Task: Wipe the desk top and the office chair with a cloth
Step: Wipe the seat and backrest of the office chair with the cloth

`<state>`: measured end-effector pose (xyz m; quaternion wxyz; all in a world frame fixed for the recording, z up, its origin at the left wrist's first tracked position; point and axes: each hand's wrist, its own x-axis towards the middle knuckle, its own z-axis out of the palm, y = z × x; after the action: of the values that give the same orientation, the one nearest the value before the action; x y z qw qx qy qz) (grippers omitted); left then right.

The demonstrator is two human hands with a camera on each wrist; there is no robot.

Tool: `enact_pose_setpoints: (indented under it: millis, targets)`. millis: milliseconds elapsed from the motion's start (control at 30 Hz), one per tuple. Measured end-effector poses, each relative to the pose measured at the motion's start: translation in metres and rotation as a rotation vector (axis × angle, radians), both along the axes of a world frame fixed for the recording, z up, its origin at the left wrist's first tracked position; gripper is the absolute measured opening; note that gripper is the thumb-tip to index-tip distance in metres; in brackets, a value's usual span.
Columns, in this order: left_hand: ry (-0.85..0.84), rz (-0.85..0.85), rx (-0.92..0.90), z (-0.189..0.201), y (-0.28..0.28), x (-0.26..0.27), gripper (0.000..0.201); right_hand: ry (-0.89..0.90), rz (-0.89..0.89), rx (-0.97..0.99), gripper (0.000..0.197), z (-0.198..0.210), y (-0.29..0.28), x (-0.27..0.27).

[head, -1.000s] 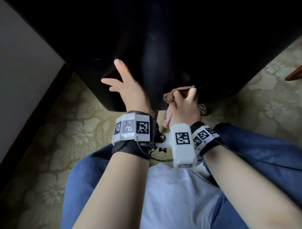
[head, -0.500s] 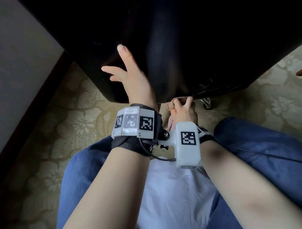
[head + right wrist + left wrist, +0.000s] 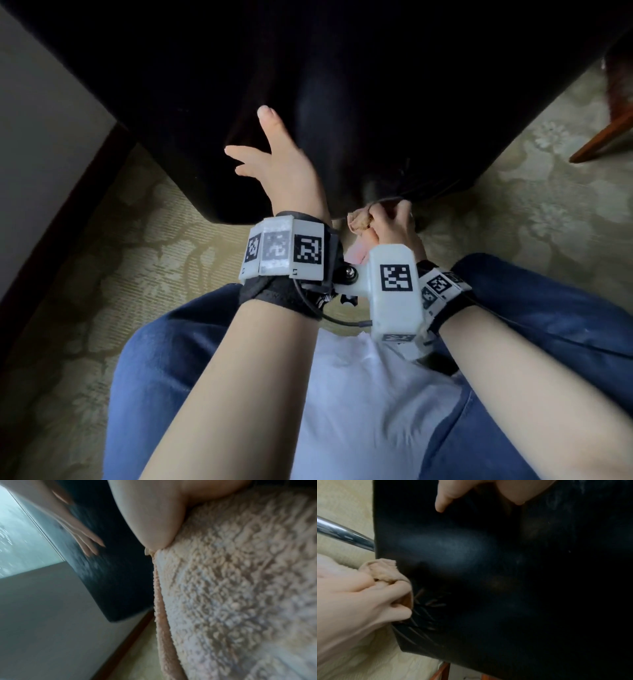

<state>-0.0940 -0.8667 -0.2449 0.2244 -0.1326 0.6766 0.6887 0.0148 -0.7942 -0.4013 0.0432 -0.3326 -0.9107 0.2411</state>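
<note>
Fingers of left hand (image 3: 284,171) spread, bracing black chair back (image 3: 376,102); right hand (image 3: 394,226) fingers curl round bunched cloth (image 3: 359,219) at lower edge. Keep brace firm, press cloth flat, follow creased corner.

Our blue jeans (image 3: 178,370), our white shirt (image 3: 359,404), white marker-tagged camera blocks (image 3: 284,251) on black wrist straps (image 3: 274,296), a thin black cable (image 3: 329,317).

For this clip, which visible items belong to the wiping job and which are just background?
In the job:
- black chair, being wiped near its lower edge
- beige cloth, bunched in the right hand
- left hand, fingers spread against the chair

Just there:
- patterned carpet
- chrome chair leg
- wooden furniture leg
- wall and dark skirting board
</note>
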Motion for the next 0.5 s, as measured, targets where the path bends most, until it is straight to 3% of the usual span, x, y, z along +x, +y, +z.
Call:
enact_pose_setpoints:
  millis: [167,300,500]
  targets:
    - [0.052,-0.047,-0.019,0.015,0.018,0.012,0.072,0.367,-0.080,0.009,0.020,0.062,0.016,0.004]
    - [0.083,-0.064,-0.074,0.014,0.020,0.011,0.064,0.534,-0.112,0.194,0.020,0.105,0.031,-0.006]
    - [0.028,0.003,-0.024,0.012,0.024,0.012,0.074,0.511,-0.092,0.342,0.023,0.115,0.051,-0.020]
